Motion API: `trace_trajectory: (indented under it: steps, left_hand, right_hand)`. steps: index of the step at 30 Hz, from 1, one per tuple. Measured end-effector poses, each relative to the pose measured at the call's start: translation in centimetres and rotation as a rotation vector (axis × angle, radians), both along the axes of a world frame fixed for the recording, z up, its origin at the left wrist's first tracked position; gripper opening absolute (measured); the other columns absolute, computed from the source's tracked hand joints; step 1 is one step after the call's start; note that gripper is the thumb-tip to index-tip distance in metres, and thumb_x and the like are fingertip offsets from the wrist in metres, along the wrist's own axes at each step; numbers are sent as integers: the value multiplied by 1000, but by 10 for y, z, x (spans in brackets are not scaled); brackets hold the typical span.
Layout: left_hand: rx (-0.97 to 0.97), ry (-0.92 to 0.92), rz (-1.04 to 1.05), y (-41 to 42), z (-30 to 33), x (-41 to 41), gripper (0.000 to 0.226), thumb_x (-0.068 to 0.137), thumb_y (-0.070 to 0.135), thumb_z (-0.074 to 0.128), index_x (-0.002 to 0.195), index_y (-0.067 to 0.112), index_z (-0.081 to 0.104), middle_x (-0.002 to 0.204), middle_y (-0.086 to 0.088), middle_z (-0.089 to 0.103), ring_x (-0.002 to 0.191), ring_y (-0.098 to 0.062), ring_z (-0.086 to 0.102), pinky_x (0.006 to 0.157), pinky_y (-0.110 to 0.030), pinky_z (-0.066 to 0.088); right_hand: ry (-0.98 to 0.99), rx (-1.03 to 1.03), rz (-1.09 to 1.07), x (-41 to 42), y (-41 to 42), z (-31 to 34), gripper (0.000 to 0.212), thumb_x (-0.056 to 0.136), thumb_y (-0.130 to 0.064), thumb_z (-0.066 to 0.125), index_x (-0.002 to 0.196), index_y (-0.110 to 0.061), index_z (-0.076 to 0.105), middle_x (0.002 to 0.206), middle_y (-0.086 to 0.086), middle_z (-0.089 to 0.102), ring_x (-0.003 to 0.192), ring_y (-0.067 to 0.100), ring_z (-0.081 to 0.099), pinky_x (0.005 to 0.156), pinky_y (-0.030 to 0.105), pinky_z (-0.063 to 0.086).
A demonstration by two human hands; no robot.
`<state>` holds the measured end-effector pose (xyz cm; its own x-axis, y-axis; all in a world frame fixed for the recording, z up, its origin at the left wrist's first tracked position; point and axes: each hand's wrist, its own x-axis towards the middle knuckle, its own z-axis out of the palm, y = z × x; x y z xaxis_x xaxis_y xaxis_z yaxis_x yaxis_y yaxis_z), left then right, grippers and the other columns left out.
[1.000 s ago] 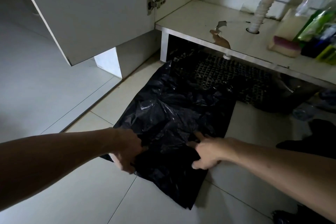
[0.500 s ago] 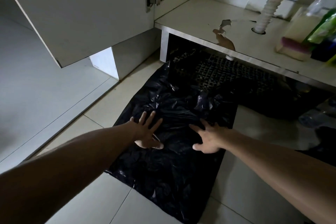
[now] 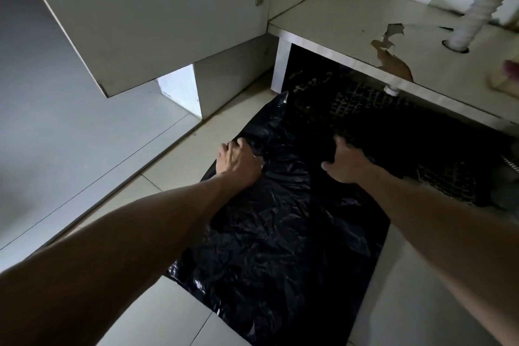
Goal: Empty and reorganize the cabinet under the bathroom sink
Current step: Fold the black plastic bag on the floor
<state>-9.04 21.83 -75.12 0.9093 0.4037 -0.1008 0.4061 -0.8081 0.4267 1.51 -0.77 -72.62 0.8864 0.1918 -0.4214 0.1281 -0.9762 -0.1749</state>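
Pale floor tiles [image 3: 174, 314] fill the lower frame, with the open cabinet door [image 3: 146, 17] at upper left and the cabinet shelf [image 3: 342, 22] running across the upper right, its surface peeling near the white drain hose [image 3: 283, 17]. The black plastic bag [image 3: 280, 233] lies flat on the tiles from the lower centre up to the dark gap under the shelf, where it meets a dark grid-patterned mat [image 3: 365, 104].

Expect the bag to be light, limp and slick; it will crumple and slide rather than hold a shape, so take it by a gathered fold or an edge, not the flat middle.

Your left hand [image 3: 238, 160] sits at the bag's left edge, centre frame, fingers curled down into the plastic, apparently bunching it. Your right hand [image 3: 345, 163] is just right of centre, near the bag's far end; its fingers bend over into the dark plastic, thumb splayed. Whether it truly pinches the bag or only presses on it, you cannot tell in this dim light.
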Motion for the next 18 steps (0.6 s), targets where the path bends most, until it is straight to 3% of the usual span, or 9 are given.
trace_trajectory:
  steps: [2, 4, 7, 9, 10, 11, 14, 16, 18]
  left_hand:
    - [-93, -21, 20, 8, 5, 27, 46, 87, 36, 56, 122, 7, 50, 117, -15, 59, 109, -34, 52, 90, -44, 49]
    - [-179, 31, 29, 11, 11, 50, 44, 82, 30, 63, 118, 6, 56, 113, -15, 63, 101, -32, 60, 83, -41, 55]
    - [-229, 123, 65, 9, 5, 74, 45, 82, 19, 70, 122, 0, 57, 120, -18, 62, 106, -32, 62, 82, -36, 54]
    - [-290, 89, 137, 12, -2, 86, 49, 87, 14, 65, 131, -2, 51, 131, -19, 56, 118, -36, 56, 95, -40, 48]
    - [-295, 50, 177, 17, -1, 91, 46, 86, 12, 64, 128, -2, 53, 129, -18, 58, 116, -35, 58, 94, -39, 50]
    - [-284, 1, 208, 22, 1, 95, 39, 84, 12, 65, 121, 0, 60, 124, -16, 63, 110, -32, 62, 89, -37, 53]
    - [-261, -103, 232, 33, 14, 97, 26, 83, 10, 66, 108, 6, 72, 110, -11, 71, 102, -26, 66, 77, -25, 51]
    - [-213, -154, 217, 30, 20, 89, 33, 84, 10, 64, 117, 7, 67, 116, -13, 66, 105, -27, 63, 75, -27, 45]
    - [-104, -195, 125, 20, 22, 70, 44, 88, 17, 60, 131, 10, 54, 130, -14, 53, 113, -31, 56, 79, -36, 46]
  right_hand:
    - [-63, 73, -62, 4, 1, -3, 64, 95, -24, 60, 152, -14, 33, 131, 18, 58, 106, 33, 61, 83, 36, 54]
    - [-146, 201, -139, 2, 3, -7, 48, 92, -17, 63, 139, -18, 53, 120, 14, 65, 92, 27, 64, 71, 33, 55]
    - [-216, 329, -194, 4, 0, -9, 42, 91, -19, 68, 132, -24, 61, 124, 9, 66, 105, 26, 65, 80, 32, 54]
    - [-260, 371, -223, 10, -6, -10, 39, 92, -21, 67, 130, -27, 61, 120, 6, 69, 93, 20, 67, 74, 29, 53]
    - [-279, 376, -236, 11, -8, -9, 39, 92, -21, 67, 130, -26, 60, 117, 5, 71, 85, 17, 66, 71, 28, 53]
    - [-318, 353, -231, 10, -8, -8, 40, 93, -22, 66, 132, -25, 59, 117, 7, 70, 85, 18, 66, 72, 30, 54]
    - [-599, 164, 18, 1, -9, -13, 57, 87, -35, 72, 137, -16, 52, 127, 16, 58, 112, 36, 57, 91, 46, 50]
    - [-694, 115, 252, -17, -2, -14, 66, 84, -48, 69, 138, -16, 49, 131, 16, 52, 118, 38, 52, 95, 49, 47]
    - [-610, 82, 365, -41, 7, -15, 71, 84, -59, 60, 143, -22, 44, 144, 14, 43, 131, 36, 44, 103, 52, 42]
